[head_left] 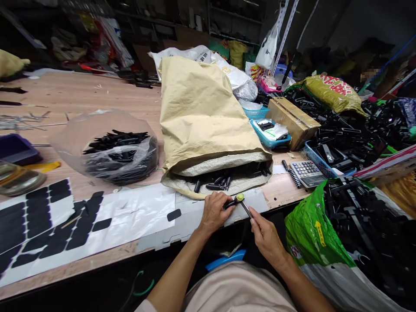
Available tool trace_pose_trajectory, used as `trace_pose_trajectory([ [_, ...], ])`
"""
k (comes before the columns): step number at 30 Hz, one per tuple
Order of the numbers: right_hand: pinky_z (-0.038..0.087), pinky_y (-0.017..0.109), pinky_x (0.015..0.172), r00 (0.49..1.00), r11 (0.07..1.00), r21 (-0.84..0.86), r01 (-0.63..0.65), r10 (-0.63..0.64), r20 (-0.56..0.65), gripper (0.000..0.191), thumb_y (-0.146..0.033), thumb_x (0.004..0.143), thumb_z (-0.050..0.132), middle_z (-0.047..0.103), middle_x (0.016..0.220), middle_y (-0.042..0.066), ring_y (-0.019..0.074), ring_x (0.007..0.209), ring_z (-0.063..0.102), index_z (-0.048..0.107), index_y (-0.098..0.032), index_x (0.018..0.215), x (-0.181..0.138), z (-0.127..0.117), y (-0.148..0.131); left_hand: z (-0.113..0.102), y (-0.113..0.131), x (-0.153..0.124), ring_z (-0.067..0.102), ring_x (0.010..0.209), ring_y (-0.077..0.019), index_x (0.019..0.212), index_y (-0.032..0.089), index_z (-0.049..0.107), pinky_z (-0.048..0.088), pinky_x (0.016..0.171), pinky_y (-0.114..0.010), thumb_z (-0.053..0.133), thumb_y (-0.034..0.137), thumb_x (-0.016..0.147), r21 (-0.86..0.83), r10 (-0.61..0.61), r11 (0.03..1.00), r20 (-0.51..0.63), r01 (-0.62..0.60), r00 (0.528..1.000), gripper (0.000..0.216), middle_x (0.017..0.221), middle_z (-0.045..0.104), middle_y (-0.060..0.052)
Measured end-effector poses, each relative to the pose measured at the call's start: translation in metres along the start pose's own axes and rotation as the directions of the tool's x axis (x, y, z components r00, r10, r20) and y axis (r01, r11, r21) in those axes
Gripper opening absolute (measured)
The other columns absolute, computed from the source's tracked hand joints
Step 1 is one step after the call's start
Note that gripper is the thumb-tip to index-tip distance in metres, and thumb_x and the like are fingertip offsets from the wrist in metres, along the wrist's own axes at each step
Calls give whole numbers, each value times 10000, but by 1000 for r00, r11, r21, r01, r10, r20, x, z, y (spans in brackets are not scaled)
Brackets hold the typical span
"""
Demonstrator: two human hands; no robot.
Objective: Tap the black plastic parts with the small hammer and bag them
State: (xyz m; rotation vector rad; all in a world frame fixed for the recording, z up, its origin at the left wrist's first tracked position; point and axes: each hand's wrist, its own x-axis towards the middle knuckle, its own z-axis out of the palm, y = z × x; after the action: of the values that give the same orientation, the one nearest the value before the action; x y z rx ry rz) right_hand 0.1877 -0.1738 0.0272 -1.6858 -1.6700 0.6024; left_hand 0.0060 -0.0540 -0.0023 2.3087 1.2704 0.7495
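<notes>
At the bench's front edge, my left hand (pixel 215 211) is closed on a small black part (pixel 230 203), mostly hidden by the fingers. My right hand (pixel 267 236) grips a thin metal rod (pixel 246 208). A yellow-green round piece (pixel 239 197) sits at the rod's far end, beside the black part; whether they touch I cannot tell. Just beyond both hands lies a large tan paper sack (pixel 204 112), its mouth facing me. Several short black cylindrical pieces (pixel 214 187) show inside that mouth.
Left of the sack, a clear plastic bag (pixel 143 158) holds black strips. Sheets of black stickers (pixel 39 212) lie farther left. A calculator (pixel 307 173), a cardboard box (pixel 292 121) and blue baskets (pixel 271 138) stand right. A green bag (pixel 307 221) of black parts is near my right arm.
</notes>
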Motion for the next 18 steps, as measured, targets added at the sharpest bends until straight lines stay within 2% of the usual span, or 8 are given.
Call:
trace_pose_trajectory([
  [5, 578, 278, 789, 988, 995, -40, -95, 89, -125, 486, -337, 998, 398, 756, 952, 100, 198, 810, 715, 579, -143, 1405, 7, -19, 11, 0, 0, -1, 551, 915, -226, 915, 231, 669, 355, 830, -385, 707, 280, 819, -10, -7, 1000, 3, 7, 1000, 114, 893, 679, -17],
  [8, 558, 292, 786, 955, 971, -112, -213, 183, -235, 536, -337, 988, 383, 743, 888, 94, 205, 768, 698, 502, -139, 1471, 12, -36, 28, 1, -1, -3, 550, 907, -224, 915, 224, 670, 356, 833, -384, 709, 270, 823, -18, 3, 1000, -6, -3, 1000, 110, 897, 680, -20],
  [11, 548, 294, 726, 927, 933, -169, -317, 266, -265, 551, -314, 965, 368, 733, 837, 82, 206, 705, 678, 502, -145, 1472, 14, -46, 51, 2, -3, -2, 554, 903, -222, 1005, 227, 686, 367, 832, -381, 714, 275, 819, -10, 9, 1000, -23, -9, 1000, 194, 889, 678, -23],
  [14, 529, 289, 665, 914, 905, -218, -366, 306, -265, 562, -301, 944, 364, 723, 788, 66, 203, 647, 659, 507, -167, 1471, 13, -44, 69, 1, -3, 0, 557, 905, -226, 1098, 241, 699, 380, 833, -389, 699, 285, 834, 7, 12, 1000, -23, -12, 1000, 268, 876, 673, -28],
  [18, 503, 281, 614, 909, 893, -248, -375, 302, -286, 571, -315, 946, 354, 710, 716, 61, 208, 599, 654, 493, -177, 1483, 13, -34, 78, -4, 6, -12, 564, 885, -218, 1046, 229, 718, 417, 820, -391, 627, 299, 898, -30, 95, 995, -55, -97, 994, 187, 899, 665, -58],
])
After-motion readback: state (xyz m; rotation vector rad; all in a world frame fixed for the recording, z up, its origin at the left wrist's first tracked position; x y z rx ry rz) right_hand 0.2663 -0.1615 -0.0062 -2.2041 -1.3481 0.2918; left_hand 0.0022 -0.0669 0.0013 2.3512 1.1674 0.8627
